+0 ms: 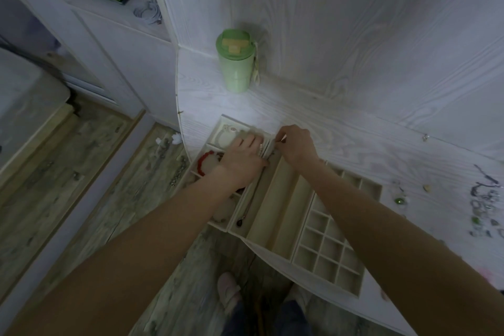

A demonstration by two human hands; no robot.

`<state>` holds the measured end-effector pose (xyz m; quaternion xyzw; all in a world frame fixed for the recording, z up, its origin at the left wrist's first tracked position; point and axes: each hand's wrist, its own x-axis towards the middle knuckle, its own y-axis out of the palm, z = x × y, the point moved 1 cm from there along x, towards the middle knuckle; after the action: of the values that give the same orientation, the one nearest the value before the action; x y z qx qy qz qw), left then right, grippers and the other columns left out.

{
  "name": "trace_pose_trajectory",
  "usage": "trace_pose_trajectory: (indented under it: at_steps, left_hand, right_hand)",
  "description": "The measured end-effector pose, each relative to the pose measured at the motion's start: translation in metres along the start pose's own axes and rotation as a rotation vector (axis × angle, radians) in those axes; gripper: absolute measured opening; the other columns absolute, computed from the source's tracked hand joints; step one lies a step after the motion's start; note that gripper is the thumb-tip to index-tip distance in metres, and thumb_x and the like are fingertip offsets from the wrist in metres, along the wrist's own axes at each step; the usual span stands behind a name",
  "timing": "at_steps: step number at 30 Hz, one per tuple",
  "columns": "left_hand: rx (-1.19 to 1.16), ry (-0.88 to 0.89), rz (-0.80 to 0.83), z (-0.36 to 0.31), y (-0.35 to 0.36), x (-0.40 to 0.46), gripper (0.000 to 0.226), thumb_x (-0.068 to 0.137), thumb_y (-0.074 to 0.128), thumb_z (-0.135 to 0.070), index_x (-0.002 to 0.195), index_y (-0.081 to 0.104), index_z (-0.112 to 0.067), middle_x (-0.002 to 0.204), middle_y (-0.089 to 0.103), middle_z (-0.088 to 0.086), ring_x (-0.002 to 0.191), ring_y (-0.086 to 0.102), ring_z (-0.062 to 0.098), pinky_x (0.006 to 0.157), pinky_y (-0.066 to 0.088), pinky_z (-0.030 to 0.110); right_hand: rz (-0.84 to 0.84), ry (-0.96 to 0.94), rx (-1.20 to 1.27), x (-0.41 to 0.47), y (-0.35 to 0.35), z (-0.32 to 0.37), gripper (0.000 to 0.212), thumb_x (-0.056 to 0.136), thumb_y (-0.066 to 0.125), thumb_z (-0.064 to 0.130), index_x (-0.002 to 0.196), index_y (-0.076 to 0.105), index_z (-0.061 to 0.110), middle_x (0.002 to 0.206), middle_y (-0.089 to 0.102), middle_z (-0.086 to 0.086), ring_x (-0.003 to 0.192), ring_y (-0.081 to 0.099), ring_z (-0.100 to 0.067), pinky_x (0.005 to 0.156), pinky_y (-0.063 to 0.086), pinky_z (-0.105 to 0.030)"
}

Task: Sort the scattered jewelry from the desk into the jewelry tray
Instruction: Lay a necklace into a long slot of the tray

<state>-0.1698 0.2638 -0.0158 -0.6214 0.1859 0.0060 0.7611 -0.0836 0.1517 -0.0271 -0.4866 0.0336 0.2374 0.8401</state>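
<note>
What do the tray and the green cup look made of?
Jewelry tray: probably velvet or flocked lining over board; matte cream, no glare, soft-edged dividers. Green cup: likely plastic or coated metal; smooth pale-green body with faint sheen, darker green lid. Neither is certain from this view.

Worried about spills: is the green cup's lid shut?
Cannot tell; the green cup stands upright with its lid on, but the flap detail is blurred.

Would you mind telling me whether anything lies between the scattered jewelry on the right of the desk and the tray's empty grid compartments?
Nothing visible does. The scattered jewelry lies on bare desk just right of the grid compartments, which sit open. Both hands are busy at the tray's far end.
</note>
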Motion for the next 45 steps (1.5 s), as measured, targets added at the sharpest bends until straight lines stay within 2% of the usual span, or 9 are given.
trace_pose_trajectory:
  at_steps: [3,6,10,12,19,30,33,38,45]
  left_hand:
    - [-0.011,0.016,0.026,-0.003,0.004,0.000,0.044,0.084,0.033,-0.030,0.090,0.073,-0.046,0.114,0.063,0.010,0.103,0.061,0.027,0.089,0.047,0.030]
    - [0.007,0.019,-0.071,-0.001,0.003,0.000,0.048,0.073,0.029,-0.028,0.074,0.073,-0.049,0.098,0.069,0.007,0.088,0.066,0.024,0.075,0.051,0.024]
    - [-0.055,0.018,-0.006,-0.004,0.003,-0.008,0.050,0.094,0.027,-0.017,0.129,0.054,-0.038,0.146,0.029,0.017,0.134,0.028,0.030,0.109,0.024,0.034]
    - [-0.157,-0.029,0.028,-0.002,-0.004,-0.011,0.056,0.094,0.015,-0.018,0.137,0.047,-0.033,0.150,0.018,0.014,0.138,0.016,0.028,0.112,0.015,0.035]
    - [-0.299,-0.032,-0.011,0.002,-0.005,-0.015,0.049,0.089,0.044,-0.003,0.132,0.054,-0.026,0.148,0.024,0.005,0.138,0.015,0.021,0.108,0.016,0.028]
    - [-0.358,-0.077,-0.027,0.002,-0.005,-0.012,0.050,0.089,0.046,-0.002,0.133,0.053,-0.026,0.148,0.026,0.001,0.138,0.017,0.020,0.109,0.016,0.027]
    - [-0.373,-0.078,-0.031,0.004,-0.006,-0.011,0.047,0.088,0.050,-0.005,0.131,0.054,-0.024,0.148,0.026,0.002,0.138,0.017,0.019,0.106,0.016,0.025]
    - [-0.386,-0.080,-0.028,0.005,-0.007,-0.010,0.047,0.089,0.049,-0.005,0.130,0.054,-0.026,0.147,0.027,0.000,0.136,0.020,0.019,0.104,0.017,0.025]
    - [-0.384,-0.102,-0.023,0.007,-0.008,-0.009,0.048,0.085,0.051,-0.005,0.129,0.055,-0.024,0.146,0.028,0.000,0.135,0.020,0.019,0.104,0.018,0.026]
  right_hand:
    - [-0.012,0.024,0.030,-0.001,0.002,0.000,0.010,0.087,0.057,0.002,0.091,0.065,0.005,0.096,0.064,-0.014,0.086,0.062,-0.029,0.073,0.051,-0.033]
    - [-0.016,0.037,0.070,-0.001,0.004,-0.001,0.010,0.085,0.057,-0.002,0.088,0.065,0.002,0.090,0.067,-0.017,0.083,0.064,-0.030,0.069,0.052,-0.032]
    - [0.011,0.065,0.137,0.000,0.008,0.001,0.013,0.085,0.056,-0.006,0.078,0.061,0.004,0.087,0.068,-0.021,0.079,0.067,-0.034,0.075,0.057,-0.042]
    - [0.043,0.113,0.181,0.000,0.010,0.002,0.020,0.087,0.056,-0.007,0.070,0.057,0.004,0.084,0.067,-0.022,0.070,0.066,-0.032,0.073,0.058,-0.044]
    - [0.229,0.181,0.169,-0.002,0.010,0.008,0.013,0.083,0.061,-0.004,0.094,0.066,-0.010,0.089,0.070,-0.023,0.082,0.069,-0.034,0.079,0.057,-0.044]
    - [0.313,0.339,0.563,-0.007,0.002,0.003,0.029,0.090,0.048,-0.012,0.068,0.060,0.003,0.071,0.062,-0.016,0.051,0.063,-0.023,0.059,0.059,-0.031]
    - [0.358,0.348,0.547,-0.006,0.006,0.006,0.030,0.090,0.050,-0.010,0.067,0.060,0.005,0.077,0.064,-0.020,0.062,0.064,-0.028,0.076,0.059,-0.040]
    - [0.381,0.324,0.587,-0.009,-0.001,0.003,0.015,0.090,0.050,-0.008,0.088,0.064,-0.005,0.086,0.064,-0.021,0.079,0.066,-0.032,0.078,0.058,-0.035]
    - [0.471,0.415,0.805,-0.013,-0.004,0.004,0.019,0.089,0.045,-0.013,0.084,0.061,-0.005,0.086,0.061,-0.020,0.074,0.064,-0.026,0.060,0.059,-0.023]
